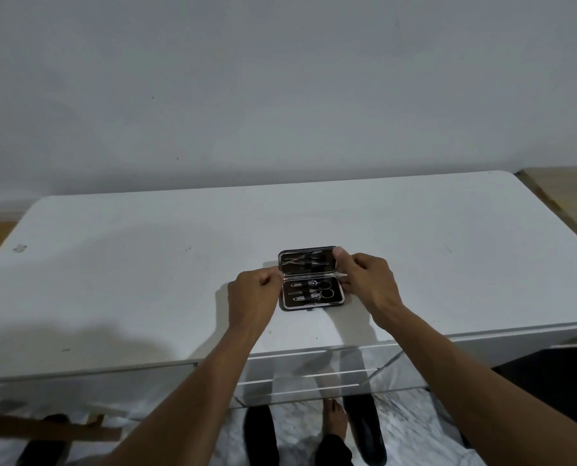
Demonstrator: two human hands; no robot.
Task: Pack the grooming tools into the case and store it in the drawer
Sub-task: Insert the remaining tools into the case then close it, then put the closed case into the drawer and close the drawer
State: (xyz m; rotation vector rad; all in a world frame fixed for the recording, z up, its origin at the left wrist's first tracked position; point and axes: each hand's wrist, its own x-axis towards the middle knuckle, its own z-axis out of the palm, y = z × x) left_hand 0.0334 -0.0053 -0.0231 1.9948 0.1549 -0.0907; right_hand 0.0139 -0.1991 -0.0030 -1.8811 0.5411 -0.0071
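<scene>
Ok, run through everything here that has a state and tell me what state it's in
case: open flat on the table, tools strapped in both halves
drawer: pulled partly out
left hand: grip pinching the case's left edge
right hand: grip holding the lid's right edge

Head-worn view, forward and down over white table [146, 264], fairly near.
</scene>
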